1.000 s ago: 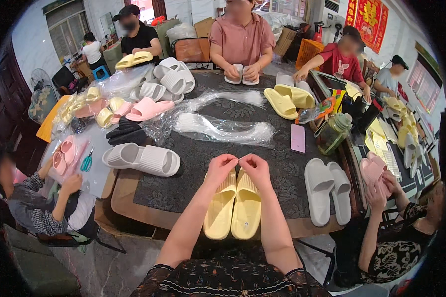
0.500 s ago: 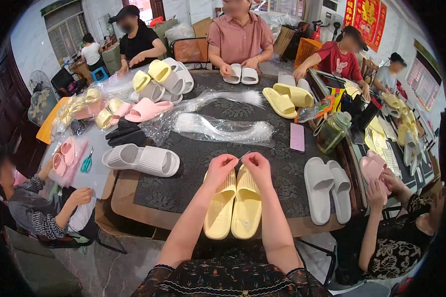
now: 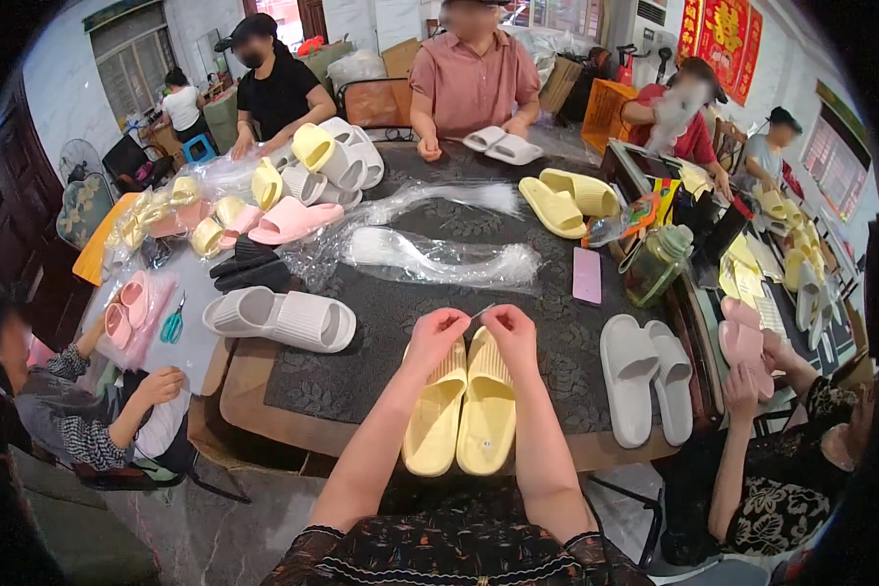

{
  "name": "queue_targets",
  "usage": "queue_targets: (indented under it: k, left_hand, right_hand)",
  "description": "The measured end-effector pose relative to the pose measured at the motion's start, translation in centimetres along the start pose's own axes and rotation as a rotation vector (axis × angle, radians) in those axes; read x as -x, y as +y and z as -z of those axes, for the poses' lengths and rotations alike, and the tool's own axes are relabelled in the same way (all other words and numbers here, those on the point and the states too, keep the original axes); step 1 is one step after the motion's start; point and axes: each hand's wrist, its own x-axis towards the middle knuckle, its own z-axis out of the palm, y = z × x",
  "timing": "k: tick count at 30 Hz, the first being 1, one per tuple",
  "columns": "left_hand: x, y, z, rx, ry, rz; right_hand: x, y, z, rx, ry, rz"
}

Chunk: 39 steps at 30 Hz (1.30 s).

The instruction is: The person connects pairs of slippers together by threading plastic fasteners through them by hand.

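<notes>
A pair of yellow slide slippers [image 3: 486, 430] lies side by side at the table's near edge, toes pointing away from me. Over their toe ends, my left hand [image 3: 441, 332] and my right hand [image 3: 510, 330] come close together, fingertips pinched. Between them runs a thin plastic tie [image 3: 481, 313], too fine to make out fully. Both wrists pass in front of the slippers' straps and partly cover them. Just beyond my hands lie bundles of long white plastic ties [image 3: 439, 256] in clear bags.
Grey slippers lie left [image 3: 278, 317] and right [image 3: 645, 381] of me. Farther off are a pink phone [image 3: 587, 275], a green bottle [image 3: 657, 262], yellow slippers [image 3: 568, 200] and a heap of slippers at the far left. Several co-workers sit around the table, handling slippers.
My hands stay pinched over the yellow slippers, almost unmoved. Across the table, the person in pink has tilted the grey slippers and taken one hand off them. The person in red has lifted grey slippers.
</notes>
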Motion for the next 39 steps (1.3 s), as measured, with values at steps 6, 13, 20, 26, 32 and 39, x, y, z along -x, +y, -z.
queue_targets:
  k: [6, 13, 20, 26, 32, 39]
  left_hand:
    - [0.0, -0.1, 0.2, -0.004, -0.033, 0.008]
    - [0.0, -0.1, -0.2, 0.002, -0.015, -0.016]
    - [-0.2, 0.1, -0.6, 0.007, -0.008, 0.009]
    - [-0.2, -1.0, 0.5, 0.049, -0.008, -0.038]
    - [0.2, 0.3, -0.1, -0.118, 0.011, -0.027]
    - [-0.1, 0.0, -0.1, -0.063, 0.026, -0.038]
  right_hand:
    - [0.3, 0.1, -0.1, 0.097, -0.093, -0.015]
    - [-0.3, 1.0, 0.5, -0.055, 0.034, -0.041]
    - [-0.5, 1.1, 0.8, -0.092, 0.043, -0.077]
    - [-0.1, 0.5, -0.1, 0.04, -0.148, -0.013]
    - [-0.2, 0.6, 0.2, -0.116, -0.067, -0.066]
    - [-0.6, 0.5, 0.8, -0.15, 0.04, -0.064]
